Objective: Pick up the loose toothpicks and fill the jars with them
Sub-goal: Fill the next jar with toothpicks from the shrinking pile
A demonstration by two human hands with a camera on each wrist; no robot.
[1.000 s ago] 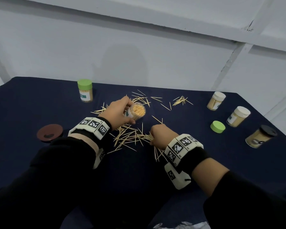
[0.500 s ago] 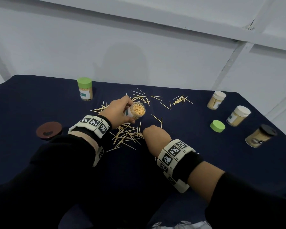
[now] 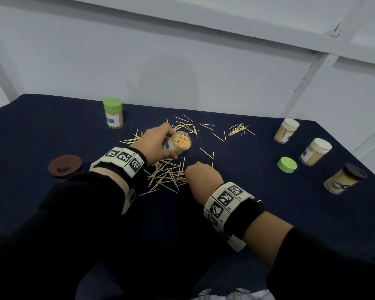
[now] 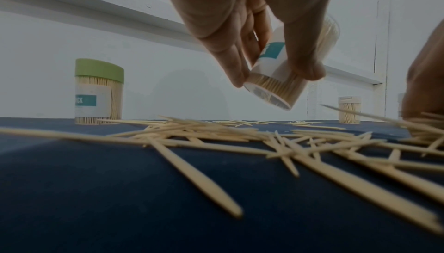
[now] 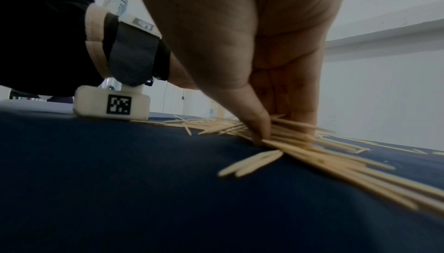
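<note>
My left hand [image 3: 158, 141] grips an open clear jar [image 3: 180, 143] packed with toothpicks, tilted with its mouth toward the right, lifted off the dark blue cloth; the jar [image 4: 283, 78] shows from below in the left wrist view. Loose toothpicks [image 3: 168, 176] lie in a heap between my hands, with more toothpicks [image 3: 239, 129] scattered farther back. My right hand [image 3: 200, 177] is down on the heap's right edge. In the right wrist view its thumb and fingers [image 5: 261, 124] pinch a bundle of toothpicks [image 5: 300, 143] against the cloth.
A green-lidded full jar [image 3: 113, 113] stands at the back left. Two white-lidded jars [image 3: 287, 131] [image 3: 315, 151] and a black-lidded jar [image 3: 344, 178] stand on the right, beside a loose green lid [image 3: 287, 165]. A dark brown lid [image 3: 65, 166] lies at the left.
My right hand has slid left and away from me, raking toothpicks into the heap and closing on a bundle. The left hand keeps the jar in almost the same place.
</note>
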